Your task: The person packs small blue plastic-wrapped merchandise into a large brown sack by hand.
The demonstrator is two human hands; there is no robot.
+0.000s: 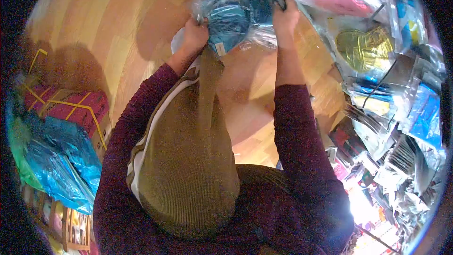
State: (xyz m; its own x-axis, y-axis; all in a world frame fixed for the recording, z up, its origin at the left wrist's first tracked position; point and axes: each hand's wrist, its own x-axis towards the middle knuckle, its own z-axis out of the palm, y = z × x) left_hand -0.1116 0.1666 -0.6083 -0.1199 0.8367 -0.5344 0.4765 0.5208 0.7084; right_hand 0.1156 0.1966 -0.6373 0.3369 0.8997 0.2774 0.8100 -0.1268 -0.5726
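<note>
A clear plastic bag with something dark blue folded inside (231,16) is stretched between my two hands over the wooden floor. My left hand (195,34) is closed on the bag's left edge. At the top right corner, my right hand (286,16) grips the bag, with bunched plastic showing at its fingers. A small white label (220,48) shows at the bag's lower edge.
Stacks of plastic-wrapped packets (363,47) line the right side, one of them gold. On the left are a red box (71,104) with yellow straps, blue plastic bags (61,160) and a slatted wooden piece (78,229). Wooden floor (108,9) lies beneath.
</note>
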